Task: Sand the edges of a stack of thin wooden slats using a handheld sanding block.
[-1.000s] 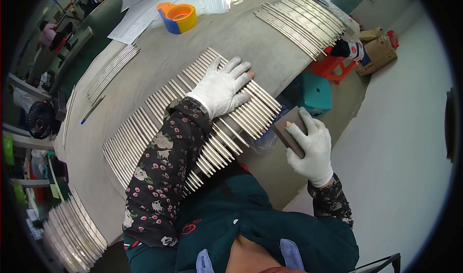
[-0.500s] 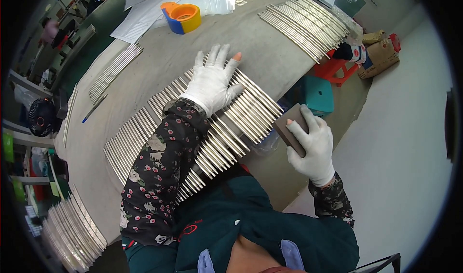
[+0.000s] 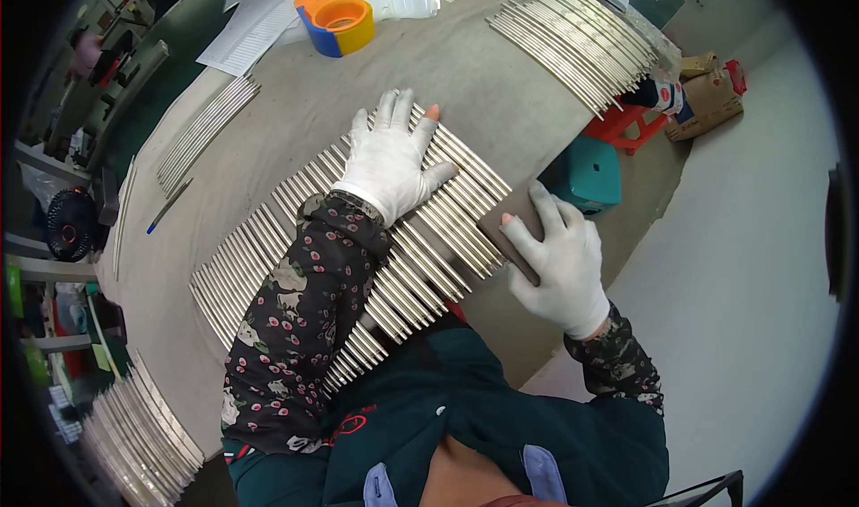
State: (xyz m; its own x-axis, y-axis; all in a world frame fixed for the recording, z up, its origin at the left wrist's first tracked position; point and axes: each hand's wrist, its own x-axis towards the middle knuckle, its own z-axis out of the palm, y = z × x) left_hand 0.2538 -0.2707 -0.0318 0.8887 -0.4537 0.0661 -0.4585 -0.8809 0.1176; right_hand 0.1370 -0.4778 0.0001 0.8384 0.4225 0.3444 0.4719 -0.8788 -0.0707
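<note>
A row of slim silver metal rods (image 3: 452, 207) lies side by side across the table's near edge, some of them jutting past it. My left hand (image 3: 386, 167), in a white glove with a bare fingertip showing, rests flat on the rods with its fingers spread. In my right hand (image 3: 564, 261), also gloved in white, is a dark grey-brown rectangular block (image 3: 512, 225). The block meets the right-hand ends of the rods. Part of it is hidden beneath my fingers.
An orange, yellow and blue tape holder (image 3: 337, 28) stands at the back by printed sheets (image 3: 259, 24). More rods (image 3: 577, 46) lie far right, others (image 3: 206, 136) at left near a pen (image 3: 168, 207), and a stack (image 3: 148, 435) near left. A teal stool (image 3: 591, 174) stands right.
My right hand has moved left with the block, from just off the rod ends to against them. My left hand has shifted very slightly toward me and stays on the rods.
</note>
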